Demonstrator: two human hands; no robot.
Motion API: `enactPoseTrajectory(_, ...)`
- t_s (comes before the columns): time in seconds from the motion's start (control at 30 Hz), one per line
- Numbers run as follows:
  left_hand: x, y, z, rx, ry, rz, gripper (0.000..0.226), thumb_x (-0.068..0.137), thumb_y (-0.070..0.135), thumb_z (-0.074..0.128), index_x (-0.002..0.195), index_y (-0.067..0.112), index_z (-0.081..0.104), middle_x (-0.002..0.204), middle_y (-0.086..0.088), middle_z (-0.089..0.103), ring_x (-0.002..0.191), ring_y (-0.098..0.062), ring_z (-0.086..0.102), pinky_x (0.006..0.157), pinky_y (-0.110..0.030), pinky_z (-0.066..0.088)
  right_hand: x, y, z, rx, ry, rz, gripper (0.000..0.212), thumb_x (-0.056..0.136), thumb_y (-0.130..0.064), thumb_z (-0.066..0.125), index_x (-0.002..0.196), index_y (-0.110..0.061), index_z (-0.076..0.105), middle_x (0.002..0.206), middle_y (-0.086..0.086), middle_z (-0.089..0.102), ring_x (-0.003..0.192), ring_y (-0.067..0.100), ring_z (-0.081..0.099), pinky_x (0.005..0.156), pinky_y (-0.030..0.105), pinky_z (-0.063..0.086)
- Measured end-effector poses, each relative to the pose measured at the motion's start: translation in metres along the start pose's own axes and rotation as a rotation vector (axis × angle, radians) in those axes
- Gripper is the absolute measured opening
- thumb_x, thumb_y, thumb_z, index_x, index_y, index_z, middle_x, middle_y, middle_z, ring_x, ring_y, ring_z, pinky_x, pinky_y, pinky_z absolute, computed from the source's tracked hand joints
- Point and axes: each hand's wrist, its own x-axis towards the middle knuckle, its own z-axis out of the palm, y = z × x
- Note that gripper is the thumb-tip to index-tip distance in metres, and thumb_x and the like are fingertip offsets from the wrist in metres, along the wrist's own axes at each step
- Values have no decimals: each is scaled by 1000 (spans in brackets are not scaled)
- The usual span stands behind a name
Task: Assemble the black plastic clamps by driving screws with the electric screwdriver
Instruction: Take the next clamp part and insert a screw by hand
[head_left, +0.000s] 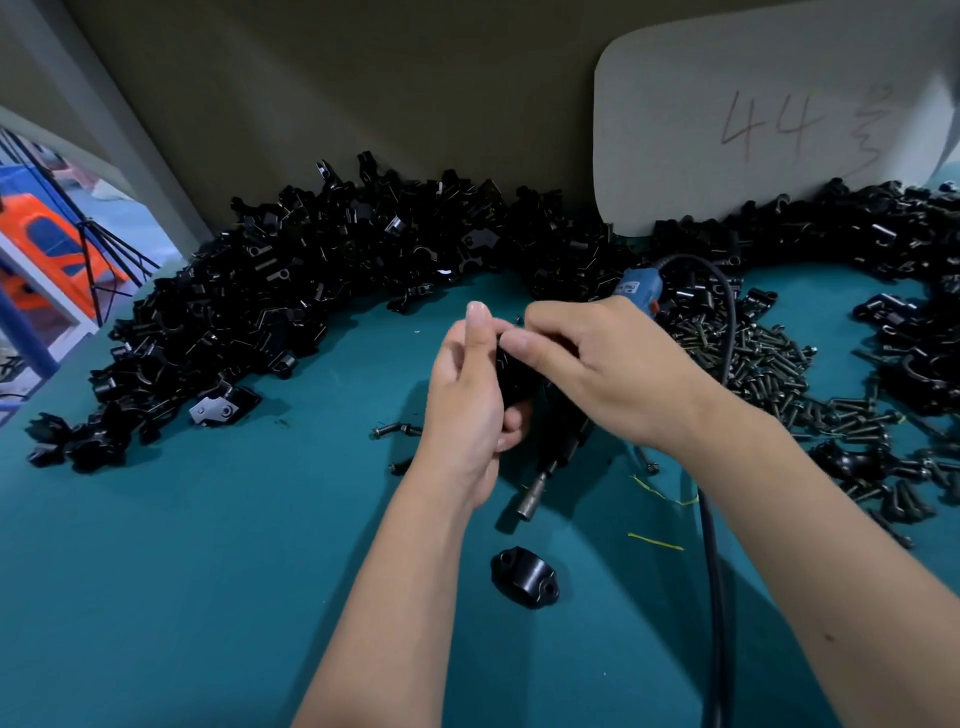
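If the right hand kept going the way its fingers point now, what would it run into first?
The right hand points left, toward the left hand. It would first meet the black clamp piece held between them, then the left hand's fingers. They already look to be touching, though depth is unclear.

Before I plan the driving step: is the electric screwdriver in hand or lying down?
Lying down: the electric screwdriver rests on the teal table, neither hand gripping it.

Clamp pile (322, 270) lies left, screws (769, 364) right, screwdriver (566, 431) between.
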Motion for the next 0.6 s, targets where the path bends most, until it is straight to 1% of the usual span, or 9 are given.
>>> enactPoseTrajectory(0.07,0,-1,0,14,-34,-16,57,98,71,40,91,20,65,82,-4,62,41,-9,33,34,-19,23,0,-2,3,6,-2,-34,52,101,-53,45,72,-10,47,58,2,44,56,22,40,55,43,37)
enactPoseTrajectory(0.13,2,-1,-1,31,-42,-29,59,97,73,39,90,18,59,68,1,56,40,-9,34,33,-18,22,1,-1,2,-21,-61,-33,43,105,-42,48,77,-10,46,61,1,46,58,22,42,56,42,38)
enactPoseTrajectory(0.2,4,-1,-1,63,12,-16,60,97,74,39,86,17,53,59,5,50,38,-9,35,33,-17,22,2,1,-3,-36,-135,-11,27,106,-31,51,84,-16,46,70,-4,51,65,15,47,59,33,38)
enactPoseTrajectory(0.27,6,-2,1,160,68,29,65,96,76,39,82,13,51,59,1,42,41,-13,37,36,-20,28,4,1,-8,-7,-137,10,17,105,-26,52,90,-20,47,78,-8,54,71,9,50,62,24,37)
enactPoseTrajectory(0.3,6,-4,3,198,84,50,68,96,76,39,79,12,52,61,-1,41,46,-15,40,39,-23,33,4,-1,-8,-22,-119,24,21,105,-34,49,89,-20,48,77,-8,54,71,9,50,63,26,37)
enactPoseTrajectory(0.37,5,-7,7,181,111,61,67,96,76,38,63,21,59,59,2,44,48,-12,44,42,-24,40,3,-7,-3,-146,-97,88,48,99,-57,36,77,-17,49,69,-3,55,66,17,52,60,37,41)
enactPoseTrajectory(0.43,5,-6,10,124,120,42,68,98,75,36,55,26,58,52,6,41,39,-9,37,34,-19,31,0,-12,4,-297,-56,123,62,97,-64,25,63,-16,46,61,0,52,61,25,49,58,41,40)
enactPoseTrajectory(0.5,6,-5,9,103,105,27,66,98,74,35,61,24,57,53,4,40,36,-11,31,34,-17,24,0,-12,6,-294,-27,101,60,98,-60,24,61,-16,41,60,0,49,60,25,47,58,42,40)
enactPoseTrajectory(0.6,12,-3,3,155,131,66,69,97,75,37,78,11,54,60,-4,33,41,-15,26,38,-19,22,1,-6,5,-226,-81,38,45,105,-47,30,70,-20,37,73,-3,47,68,26,48,67,48,44)
